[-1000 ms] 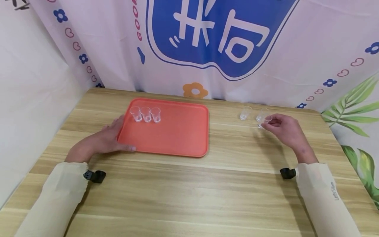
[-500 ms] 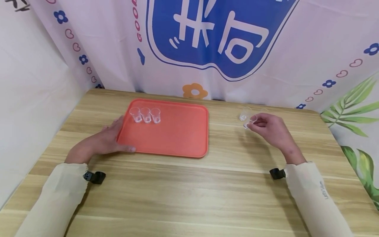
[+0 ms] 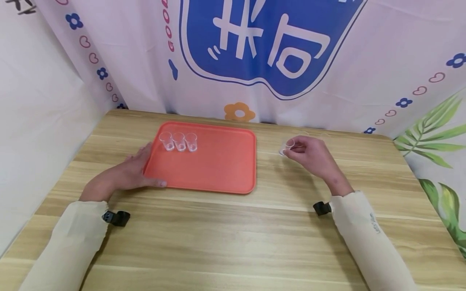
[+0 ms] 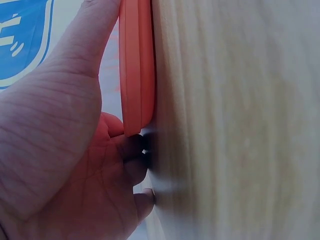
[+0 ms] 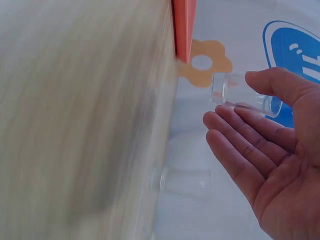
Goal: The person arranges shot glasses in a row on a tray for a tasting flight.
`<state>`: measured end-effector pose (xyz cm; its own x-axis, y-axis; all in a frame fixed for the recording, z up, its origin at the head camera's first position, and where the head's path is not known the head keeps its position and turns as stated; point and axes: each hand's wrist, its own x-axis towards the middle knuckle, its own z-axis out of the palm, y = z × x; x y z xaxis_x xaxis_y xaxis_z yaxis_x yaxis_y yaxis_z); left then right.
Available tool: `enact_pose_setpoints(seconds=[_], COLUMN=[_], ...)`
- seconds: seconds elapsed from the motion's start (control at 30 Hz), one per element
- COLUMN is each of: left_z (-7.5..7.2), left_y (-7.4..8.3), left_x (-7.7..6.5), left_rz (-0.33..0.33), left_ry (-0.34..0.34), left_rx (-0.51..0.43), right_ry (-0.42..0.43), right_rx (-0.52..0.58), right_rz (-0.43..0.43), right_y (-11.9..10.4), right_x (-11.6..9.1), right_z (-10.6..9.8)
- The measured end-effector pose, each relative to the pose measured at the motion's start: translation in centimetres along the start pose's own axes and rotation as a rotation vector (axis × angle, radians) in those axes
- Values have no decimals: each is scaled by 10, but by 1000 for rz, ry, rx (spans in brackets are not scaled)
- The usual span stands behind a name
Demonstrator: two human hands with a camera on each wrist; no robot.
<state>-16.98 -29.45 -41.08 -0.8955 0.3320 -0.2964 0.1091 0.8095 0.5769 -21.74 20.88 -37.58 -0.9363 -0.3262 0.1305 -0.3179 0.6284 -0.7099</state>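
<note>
You're facing a wood-grain table (image 3: 218, 238) and printed curtain (image 3: 134, 60). Three clear cups (image 3: 179, 143) are standing on one red tray (image 3: 207, 169); your left hand (image 3: 127, 173), thumb and fingers apart, is touching its edges. Your right hand (image 3: 313, 157) is pinching a fourth cup (image 5: 234, 91), raised, right of the tray. The right wrist view is showing a fifth cup (image 5: 185, 181) standing; the head view, only faint rims.

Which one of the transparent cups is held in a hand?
The cup pinched by the right hand, right of the red tray. The others are not held: three stand on the tray, at least one more on the table.
</note>
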Motion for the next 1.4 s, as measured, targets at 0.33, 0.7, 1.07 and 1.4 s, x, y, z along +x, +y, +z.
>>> enact_pose_setpoints(seconds=[0.33, 0.7, 1.07, 1.4], left_z=[0, 0, 0, 0], left_y=[1, 2, 0, -3], left_x=[-1, -1, 1, 2], left_rz=[1, 5, -2, 0], left_ry=[0, 3, 0, -9], left_rx=[-8, -16, -13, -2], right_ry=[-51, -111, -152, -197], right_rx=[12, 85, 110, 89], right_rz=[3, -33, -82, -129], right_y=[-16, -31, -50, -66], right_x=[19, 37, 51, 66], right_z=[25, 50, 75, 97])
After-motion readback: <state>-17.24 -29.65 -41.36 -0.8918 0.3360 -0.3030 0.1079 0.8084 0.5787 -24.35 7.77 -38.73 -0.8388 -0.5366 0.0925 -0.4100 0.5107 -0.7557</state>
